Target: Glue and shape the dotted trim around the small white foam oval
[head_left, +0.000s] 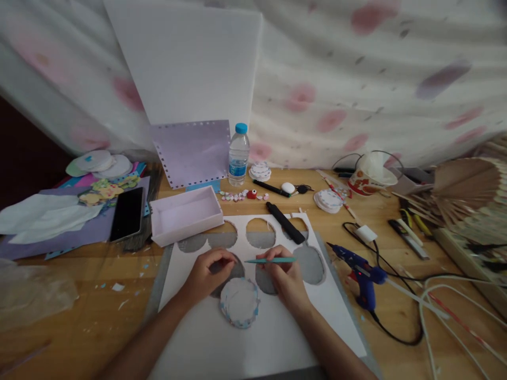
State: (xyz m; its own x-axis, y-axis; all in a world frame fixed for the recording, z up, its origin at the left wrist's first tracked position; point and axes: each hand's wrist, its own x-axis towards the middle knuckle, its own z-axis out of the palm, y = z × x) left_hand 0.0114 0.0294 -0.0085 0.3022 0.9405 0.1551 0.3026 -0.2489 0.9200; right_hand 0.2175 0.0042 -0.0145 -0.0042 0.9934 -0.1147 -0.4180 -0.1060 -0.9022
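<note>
A white foam sheet (206, 338) with several round holes cut out lies flat before me on a grey mat. A round scalloped card disc (239, 303) rests on the sheet between my wrists. My left hand (208, 274) presses its fingers on the sheet just above the disc. My right hand (285, 277) grips a thin teal tool (271, 260), held almost level with its tip pointing left over a cut hole. A black cutter (285, 222) lies on the sheet's far edge.
A blue glue gun (362, 270) with a black cord lies to the right. A white box (186, 214), a black phone (127, 214) and a water bottle (238, 154) stand beyond the sheet. Paper cup (370, 177), sticks and pens crowd the far right.
</note>
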